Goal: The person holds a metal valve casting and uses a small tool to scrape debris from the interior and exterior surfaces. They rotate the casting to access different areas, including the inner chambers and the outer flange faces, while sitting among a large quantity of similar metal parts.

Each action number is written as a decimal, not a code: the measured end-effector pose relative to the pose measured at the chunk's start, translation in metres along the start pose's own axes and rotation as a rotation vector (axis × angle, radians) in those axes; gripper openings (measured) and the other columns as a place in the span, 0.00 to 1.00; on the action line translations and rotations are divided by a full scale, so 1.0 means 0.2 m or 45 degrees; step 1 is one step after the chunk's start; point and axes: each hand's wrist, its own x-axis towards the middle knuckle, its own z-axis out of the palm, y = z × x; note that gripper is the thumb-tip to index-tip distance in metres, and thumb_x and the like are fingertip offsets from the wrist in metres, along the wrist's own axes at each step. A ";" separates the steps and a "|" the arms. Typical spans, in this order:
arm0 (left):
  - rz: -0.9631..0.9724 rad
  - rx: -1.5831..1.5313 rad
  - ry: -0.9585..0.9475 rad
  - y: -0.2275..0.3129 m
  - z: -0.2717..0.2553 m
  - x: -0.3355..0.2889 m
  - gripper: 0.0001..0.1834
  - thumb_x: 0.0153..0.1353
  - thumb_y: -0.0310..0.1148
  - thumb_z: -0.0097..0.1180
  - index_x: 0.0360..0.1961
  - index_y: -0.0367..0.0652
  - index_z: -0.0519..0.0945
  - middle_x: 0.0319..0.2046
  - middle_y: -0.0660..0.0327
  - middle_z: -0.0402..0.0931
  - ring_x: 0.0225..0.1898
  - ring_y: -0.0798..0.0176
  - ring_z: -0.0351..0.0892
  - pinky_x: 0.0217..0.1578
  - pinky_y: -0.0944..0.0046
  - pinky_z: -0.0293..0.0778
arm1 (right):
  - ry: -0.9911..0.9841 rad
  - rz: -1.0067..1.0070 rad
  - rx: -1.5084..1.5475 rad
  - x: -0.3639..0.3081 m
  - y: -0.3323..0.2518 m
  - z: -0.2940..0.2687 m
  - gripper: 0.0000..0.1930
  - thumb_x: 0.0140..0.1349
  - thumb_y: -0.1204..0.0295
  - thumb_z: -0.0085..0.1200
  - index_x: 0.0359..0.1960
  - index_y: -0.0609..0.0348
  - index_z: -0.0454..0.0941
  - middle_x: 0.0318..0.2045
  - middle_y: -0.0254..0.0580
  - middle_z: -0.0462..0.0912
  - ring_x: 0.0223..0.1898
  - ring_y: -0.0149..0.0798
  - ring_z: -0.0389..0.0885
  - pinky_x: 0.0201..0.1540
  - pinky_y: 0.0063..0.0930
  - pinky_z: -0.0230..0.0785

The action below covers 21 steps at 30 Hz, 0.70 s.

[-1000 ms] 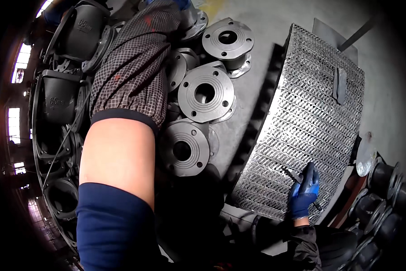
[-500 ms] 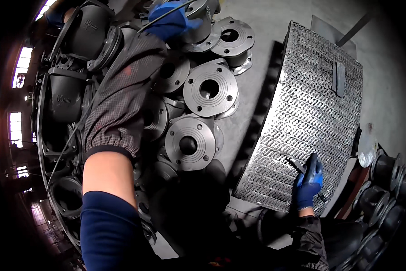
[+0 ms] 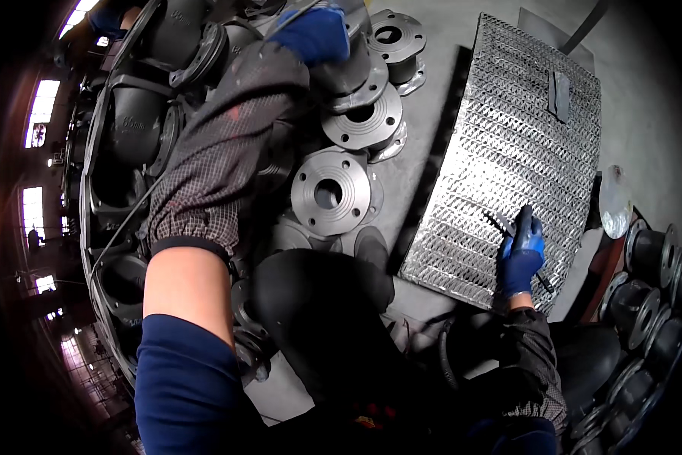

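My left hand (image 3: 316,36), in a blue glove, is closed at the top of a grey flanged pipe casting (image 3: 348,76); its fingertips are partly hidden. The casting's lower flange overlaps a flanged casting (image 3: 386,125) lying nearer. A thin dark cable (image 3: 132,216) runs up past my left sleeve to the glove. Over on the right, my blue-gloved right hand (image 3: 524,250) is closed around a thin dark bar-like tool (image 3: 544,283), whose ends stick out on both sides. That hand is over a shiny panel with a raised pattern (image 3: 470,171).
Another flanged casting (image 3: 331,192) lies before my knees (image 3: 318,288). Larger black castings (image 3: 132,125) fill a rimmed container on the left. A grey strip (image 3: 559,97) lies on the panel. More flanged castings (image 3: 633,307) are stacked at lower right. Another person's arm (image 3: 117,21) shows at upper left.
The view has shifted, so most things sit higher in the picture. My left hand has brought its casting nearer, over the neighbouring flange. My right hand keeps the dark tool at the panel.
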 end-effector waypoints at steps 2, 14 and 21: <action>-0.013 0.068 0.022 0.07 0.00 -0.11 0.27 0.41 0.32 0.55 0.48 0.40 0.73 0.30 0.49 0.79 0.33 0.49 0.80 0.33 0.53 0.75 | -0.086 0.023 -0.009 -0.01 0.01 0.00 0.36 0.49 0.76 0.52 0.63 0.48 0.57 0.49 0.57 0.71 0.41 0.56 0.75 0.39 0.41 0.71; -0.127 -0.246 0.271 0.69 -0.15 -0.63 0.29 0.45 0.31 0.50 0.53 0.42 0.72 0.25 0.52 0.79 0.28 0.48 0.79 0.33 0.56 0.74 | -0.136 0.088 -0.098 -0.02 0.07 0.02 0.33 0.50 0.71 0.54 0.61 0.51 0.58 0.50 0.54 0.71 0.37 0.52 0.77 0.34 0.42 0.72; -0.299 -0.416 -0.119 0.99 -0.32 -0.72 0.32 0.44 0.37 0.55 0.57 0.50 0.70 0.37 0.52 0.79 0.38 0.52 0.79 0.38 0.58 0.74 | -0.115 0.086 0.246 0.02 0.18 0.00 0.24 0.53 0.71 0.49 0.55 0.48 0.66 0.42 0.50 0.76 0.37 0.51 0.77 0.36 0.43 0.71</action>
